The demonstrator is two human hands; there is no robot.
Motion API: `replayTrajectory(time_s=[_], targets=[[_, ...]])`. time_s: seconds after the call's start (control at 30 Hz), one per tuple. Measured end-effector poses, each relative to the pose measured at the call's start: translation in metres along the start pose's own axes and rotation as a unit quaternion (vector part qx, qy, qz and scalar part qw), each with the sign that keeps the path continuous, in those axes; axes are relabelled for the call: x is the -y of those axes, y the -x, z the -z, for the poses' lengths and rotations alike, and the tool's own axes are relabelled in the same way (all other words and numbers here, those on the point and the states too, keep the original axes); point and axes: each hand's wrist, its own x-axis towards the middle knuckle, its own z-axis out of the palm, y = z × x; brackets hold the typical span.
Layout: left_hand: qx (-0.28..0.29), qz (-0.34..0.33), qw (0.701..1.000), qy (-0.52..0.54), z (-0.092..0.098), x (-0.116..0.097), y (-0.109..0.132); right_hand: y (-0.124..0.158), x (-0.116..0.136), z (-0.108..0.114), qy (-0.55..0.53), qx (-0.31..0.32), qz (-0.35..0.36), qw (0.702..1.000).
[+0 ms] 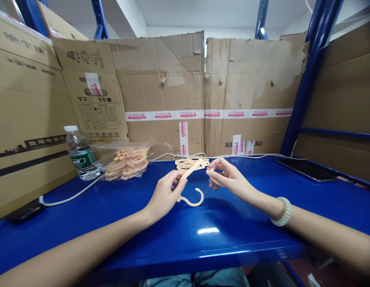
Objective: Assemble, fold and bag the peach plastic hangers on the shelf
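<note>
My left hand [167, 193] is closed on a peach plastic hanger [192, 199] whose hook curls down just above the blue shelf surface [208, 235]. My right hand [228, 179] is pinched on the other end of the same hanger, near a small clip part. Behind both hands lies a small pile of similar peach hangers [192, 162]. A clear plastic bag with several more peach hangers [127, 161] sits to the left of the hands. A pale bead bracelet [284, 211] is on my right wrist.
A water bottle [80, 153] stands at the left beside the bag. A black phone [24, 211] with a white cable [68, 197] lies at the far left. A dark tablet [307, 169] lies at the right. Cardboard boxes [163, 91] wall the back and sides, between blue rack posts [310, 75].
</note>
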Motion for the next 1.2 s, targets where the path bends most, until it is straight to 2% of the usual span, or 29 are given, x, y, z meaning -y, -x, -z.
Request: replayTrajectory(time_s=[0.1, 0.27, 0.43, 0.5, 0.63, 0.73, 0.9, 0.97, 1.03, 1.1, 1.2], targets=[[0.017, -0.005, 0.999, -0.042, 0.001, 0.003, 0.001, -0.003, -0.008, 0.003, 0.031, -0.003, -0.031, 0.999], [0.064, -0.050, 0.991, -0.109, 0.001, 0.004, 0.004, -0.004, -0.019, 0.004, 0.102, 0.111, -0.048, 0.987], [0.081, -0.117, 0.977, -0.159, -0.001, 0.006, 0.006, 0.003, -0.017, -0.006, 0.089, 0.170, -0.079, 0.978], [0.101, -0.166, 0.952, -0.238, -0.002, 0.009, 0.006, 0.005, -0.014, -0.010, 0.063, 0.200, -0.114, 0.971], [0.131, -0.246, 0.864, -0.419, -0.004, 0.010, 0.007, 0.006, -0.013, -0.015, -0.008, 0.239, -0.167, 0.957], [0.121, -0.287, 0.826, -0.470, -0.003, 0.007, 0.007, 0.006, -0.013, -0.016, -0.005, 0.232, -0.169, 0.958], [0.099, -0.350, 0.783, -0.504, -0.002, 0.001, 0.006, 0.011, -0.009, -0.017, 0.077, 0.207, -0.138, 0.966], [0.101, -0.350, 0.782, -0.506, -0.001, 0.000, 0.005, 0.014, -0.006, -0.017, 0.111, 0.195, -0.117, 0.968], [0.118, -0.327, 0.793, -0.500, -0.002, -0.001, 0.005, 0.017, -0.004, -0.018, 0.148, 0.187, -0.093, 0.967], [0.144, -0.269, 0.820, -0.484, -0.002, 0.000, 0.004, 0.018, -0.003, -0.019, 0.212, 0.178, -0.035, 0.960], [0.171, -0.150, 0.874, -0.429, -0.004, 0.001, 0.003, 0.017, -0.002, -0.020, 0.328, 0.145, 0.113, 0.927]])
